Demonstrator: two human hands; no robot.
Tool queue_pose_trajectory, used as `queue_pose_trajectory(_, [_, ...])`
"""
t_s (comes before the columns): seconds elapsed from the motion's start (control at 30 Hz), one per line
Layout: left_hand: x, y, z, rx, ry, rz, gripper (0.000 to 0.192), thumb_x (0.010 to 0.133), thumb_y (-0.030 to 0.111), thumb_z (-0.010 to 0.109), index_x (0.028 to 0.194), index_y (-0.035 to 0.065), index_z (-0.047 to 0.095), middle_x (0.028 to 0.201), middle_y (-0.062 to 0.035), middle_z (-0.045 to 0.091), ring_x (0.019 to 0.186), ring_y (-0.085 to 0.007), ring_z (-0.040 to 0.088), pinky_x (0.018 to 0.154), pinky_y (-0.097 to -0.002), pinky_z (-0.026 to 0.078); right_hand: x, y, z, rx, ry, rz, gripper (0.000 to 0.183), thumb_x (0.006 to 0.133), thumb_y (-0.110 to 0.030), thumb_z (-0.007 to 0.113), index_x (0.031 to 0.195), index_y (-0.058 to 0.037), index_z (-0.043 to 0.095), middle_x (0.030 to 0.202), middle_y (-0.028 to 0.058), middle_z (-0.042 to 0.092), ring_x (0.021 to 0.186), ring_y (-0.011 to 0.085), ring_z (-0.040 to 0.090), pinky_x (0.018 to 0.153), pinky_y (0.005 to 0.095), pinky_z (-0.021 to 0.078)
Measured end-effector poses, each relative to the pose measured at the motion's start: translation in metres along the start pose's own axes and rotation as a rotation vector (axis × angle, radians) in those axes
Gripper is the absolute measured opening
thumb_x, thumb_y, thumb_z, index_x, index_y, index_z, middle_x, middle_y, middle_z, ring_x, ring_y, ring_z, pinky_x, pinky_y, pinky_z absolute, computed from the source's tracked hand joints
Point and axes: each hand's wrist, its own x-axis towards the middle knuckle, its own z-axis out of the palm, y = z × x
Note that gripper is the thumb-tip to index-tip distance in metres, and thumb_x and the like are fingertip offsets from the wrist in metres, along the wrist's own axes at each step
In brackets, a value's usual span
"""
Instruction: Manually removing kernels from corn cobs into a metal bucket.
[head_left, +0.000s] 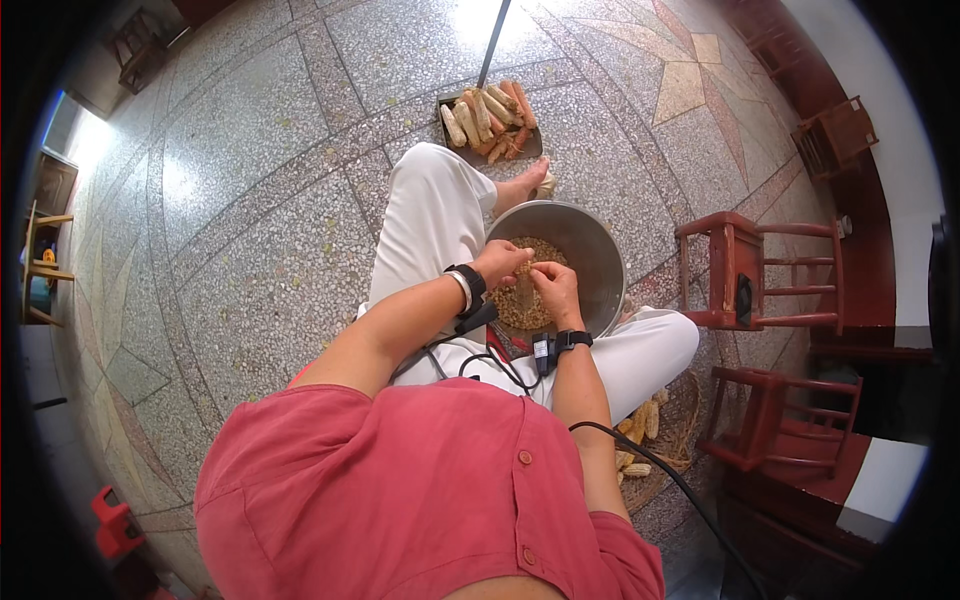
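Over the mouth of a large metal pot (600, 255) between my legs, my two hands meet with fingertips close together. Loose corn kernels (517, 309) cover the bottom of the pot. My left hand (504, 262) reaches in from the left, thumb and fingers pinched. From the right, my right hand (556, 291) bends its fingers toward the left fingertips. Whatever lies between the fingers is too small and blurred to make out. Both wrists carry black straps with small devices and cables.
A dustpan (466, 154) heaped with corn cobs (487, 116) lies beyond my foot. Behind my right knee, a woven basket (686, 442) holds more corn (651, 420). Red wooden chairs (727, 270) stand at right. A black cable (675, 476) trails past my right arm. A red plastic stool (114, 521) is lower left.
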Motion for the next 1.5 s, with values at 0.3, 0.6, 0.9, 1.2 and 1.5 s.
queue_pose_trajectory(0.3, [0.001, 0.0, -0.004, 0.029, -0.048, -0.037, 0.031, 0.082, 0.033, 0.06, 0.087, 0.003, 0.056, 0.074, -0.0013, 0.052, 0.062, -0.0099, 0.048, 0.055, -0.0236, 0.045, -0.002, -0.007, 0.0, -0.013, 0.004, 0.015, 0.015, 0.078, -0.011, 0.063, 0.085, 0.0025, 0.064, 0.07, 0.0021, 0.061, 0.061, 0.0066, 0.054, 0.056, 0.0206, 0.0427])
queue_pose_trajectory(0.6, [-0.001, 0.003, -0.004, 0.016, -0.083, -0.041, 0.03, 0.082, 0.032, 0.06, 0.084, 0.0031, 0.055, 0.073, -0.0009, 0.051, 0.06, -0.0089, 0.047, 0.052, -0.0225, 0.045, -0.001, -0.004, 0.0, 0.005, 0.008, 0.013, 0.014, 0.075, -0.008, 0.064, 0.084, 0.0023, 0.064, 0.07, 0.0034, 0.062, 0.061, 0.0081, 0.055, 0.057, 0.0218, 0.0438])
queue_pose_trajectory(0.9, [0.002, 0.001, -0.005, 0.076, -0.099, -0.045, 0.03, 0.081, 0.032, 0.063, 0.081, 0.0031, 0.054, 0.069, -0.0004, 0.049, 0.057, -0.0086, 0.047, 0.051, -0.0216, 0.046, -0.001, -0.001, 0.0, -0.123, 0.017, -0.033, 0.011, 0.073, -0.005, 0.064, 0.081, 0.0029, 0.064, 0.07, 0.0055, 0.063, 0.062, 0.0094, 0.057, 0.058, 0.0228, 0.0455])
queue_pose_trajectory(1.2, [0.004, -0.001, -0.003, 0.065, -0.104, -0.025, 0.03, 0.081, 0.032, 0.063, 0.079, 0.0036, 0.052, 0.069, -0.0008, 0.05, 0.056, -0.0083, 0.047, 0.049, -0.0208, 0.045, 0.002, 0.004, 0.005, -0.369, 0.123, -0.149, 0.012, 0.072, -0.009, 0.06, 0.076, 0.0016, 0.062, 0.066, 0.0117, 0.062, 0.06, 0.0179, 0.059, 0.058, 0.0299, 0.0469])
queue_pose_trajectory(1.5, [-0.006, 0.009, 0.0, 0.047, -0.09, -0.061, 0.032, 0.082, 0.034, 0.06, 0.081, 0.0026, 0.052, 0.07, -0.001, 0.05, 0.056, -0.0091, 0.047, 0.049, -0.0219, 0.045, 0.004, 0.014, 0.0, -0.489, 0.33, -0.17, 0.012, 0.072, -0.01, 0.056, 0.072, 0.0016, 0.06, 0.067, 0.0149, 0.061, 0.064, 0.0249, 0.06, 0.062, 0.0338, 0.0472])
